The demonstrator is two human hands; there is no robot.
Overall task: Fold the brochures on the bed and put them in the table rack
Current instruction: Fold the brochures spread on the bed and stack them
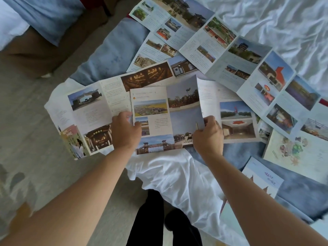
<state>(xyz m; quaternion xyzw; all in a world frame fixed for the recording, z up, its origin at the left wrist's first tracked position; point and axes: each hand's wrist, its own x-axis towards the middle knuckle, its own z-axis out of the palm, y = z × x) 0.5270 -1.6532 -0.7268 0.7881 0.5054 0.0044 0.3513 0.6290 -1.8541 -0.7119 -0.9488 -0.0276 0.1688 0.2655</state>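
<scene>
We hold one brochure (166,119) between our hands above the near edge of the bed (177,174). Our left hand (124,129) pinches its left edge, thumb on the printed face; our right hand (207,134) grips its right edge with curled fingers. The brochure is partly folded, its right panel standing up from the crease. Under it lies a long unfolded brochure (85,110) that juts past the bed's edge to the left. More unfolded brochures (221,45) fan out across the white sheet (275,18) beyond, overlapping each other. A map (294,153) and a booklet (260,180) lie to the right on a blue blanket (301,197).
</scene>
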